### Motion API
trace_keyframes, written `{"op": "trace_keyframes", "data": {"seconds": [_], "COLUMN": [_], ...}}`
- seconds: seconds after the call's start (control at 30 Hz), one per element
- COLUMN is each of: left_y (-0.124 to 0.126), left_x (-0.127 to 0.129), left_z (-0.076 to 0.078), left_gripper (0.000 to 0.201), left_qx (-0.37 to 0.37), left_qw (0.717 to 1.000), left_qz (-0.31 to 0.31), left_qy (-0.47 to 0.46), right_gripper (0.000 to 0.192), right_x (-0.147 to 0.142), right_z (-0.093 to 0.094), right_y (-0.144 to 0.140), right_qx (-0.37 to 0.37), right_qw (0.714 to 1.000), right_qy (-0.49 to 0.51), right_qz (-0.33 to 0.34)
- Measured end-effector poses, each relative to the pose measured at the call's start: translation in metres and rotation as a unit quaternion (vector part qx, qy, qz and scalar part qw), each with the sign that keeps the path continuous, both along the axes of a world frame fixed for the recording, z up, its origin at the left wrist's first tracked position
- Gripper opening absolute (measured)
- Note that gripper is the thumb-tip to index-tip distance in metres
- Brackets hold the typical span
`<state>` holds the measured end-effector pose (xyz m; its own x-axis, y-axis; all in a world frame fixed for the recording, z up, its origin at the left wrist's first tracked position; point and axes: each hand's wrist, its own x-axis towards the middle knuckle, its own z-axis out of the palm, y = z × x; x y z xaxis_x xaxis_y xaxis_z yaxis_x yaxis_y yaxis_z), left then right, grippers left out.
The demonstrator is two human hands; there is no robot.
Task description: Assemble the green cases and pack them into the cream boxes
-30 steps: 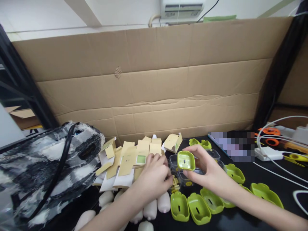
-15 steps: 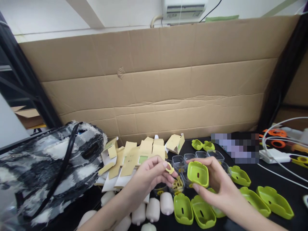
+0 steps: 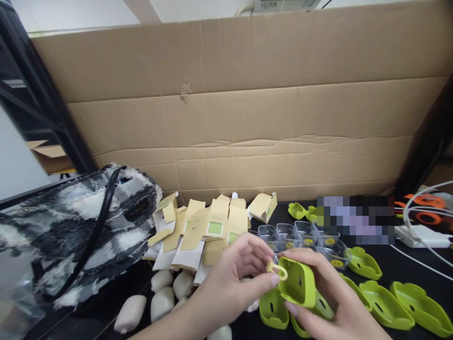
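My left hand (image 3: 247,267) pinches a small cream-yellow plastic loop (image 3: 279,270) between thumb and fingers. The loop's rounded end is at the open mouth of a green shell (image 3: 296,282); whether it touches the inside I cannot tell. That shell is a rounded square cup with a slot in its floor, tilted toward the left. My right hand (image 3: 329,288) grips it by its sides. Below the hands lie more green shells (image 3: 273,309) with slots, partly hidden. Several pale rounded blocks (image 3: 163,304) lie left of my left forearm.
Flattened cardboard boxes (image 3: 194,229) lie in a pile behind my left hand. Clear plastic cups (image 3: 286,231) stand behind the held shell. At right are more green shells (image 3: 421,304), a white power strip (image 3: 419,235) and cables. A patchy black-and-grey bag (image 3: 81,236) is at left.
My left hand has moved right and down, bringing the loop to the shell's mouth. My right hand has turned the shell to face left. The camera view has tipped downward slightly.
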<state>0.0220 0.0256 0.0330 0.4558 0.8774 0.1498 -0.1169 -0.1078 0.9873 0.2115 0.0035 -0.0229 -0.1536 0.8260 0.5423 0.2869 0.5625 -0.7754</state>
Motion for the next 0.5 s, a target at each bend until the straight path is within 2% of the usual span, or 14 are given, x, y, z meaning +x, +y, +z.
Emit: {"op": "trace_keyframes", "data": {"seconds": [0.1,0.23,0.4,0.5], "left_y": [-0.0038,-0.0070,-0.0064,-0.0053], "left_x": [-0.0029,-0.0055,-0.0039,-0.0019], "left_z": [0.0019,0.0050,0.0087,0.0072], "left_gripper": [0.018,0.009,0.010,0.013], "left_qx": [0.142,0.323,0.399,0.422], "left_qw": [0.986,0.930,0.885,0.872], "left_qz": [0.032,0.041,0.048,0.047], "left_qy": [0.086,0.171,0.234,0.245], "right_gripper": [0.047,0.048,0.051,0.057], "right_x": [-0.0011,-0.0046,-0.0032,0.0011], "right_z": [0.0019,0.0038,0.0032,0.0034], "right_y": [-0.0024,-0.0061,-0.0079,-0.0073], "right_qx": [-0.019,-0.028,-0.018,-0.007], "right_qw": [1.000,0.999,0.999,0.999], "right_qy": [0.020,0.044,0.036,0.001], "right_qz": [-0.005,0.012,0.021,0.046]}}
